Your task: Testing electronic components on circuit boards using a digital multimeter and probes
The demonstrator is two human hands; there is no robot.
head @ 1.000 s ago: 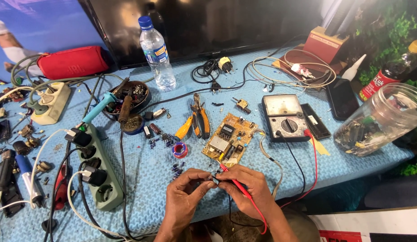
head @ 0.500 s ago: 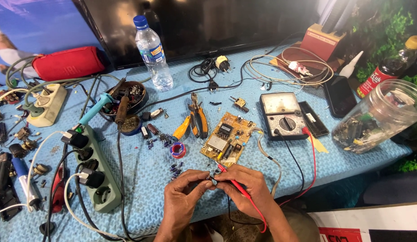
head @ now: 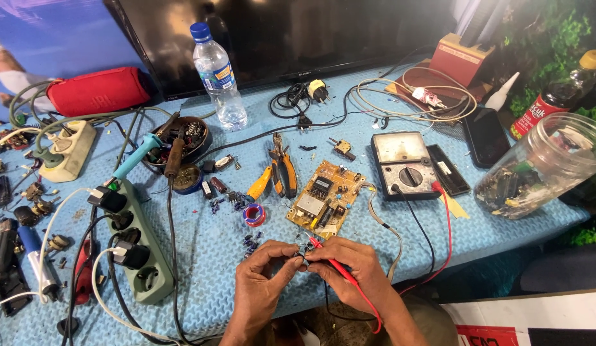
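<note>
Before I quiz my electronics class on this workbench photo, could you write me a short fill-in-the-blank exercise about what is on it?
1. The right hand holds a probe whose colour is ____.
2. The water bottle has a cap coloured ____.
3. Between the pliers and the analogue multimeter lies a yellow ____.
4. The left hand pinches a small component together with the ____ hand.

Missing words: red; blue; circuit board; right

Pinched part (head: 302, 255) too small to tell
</note>
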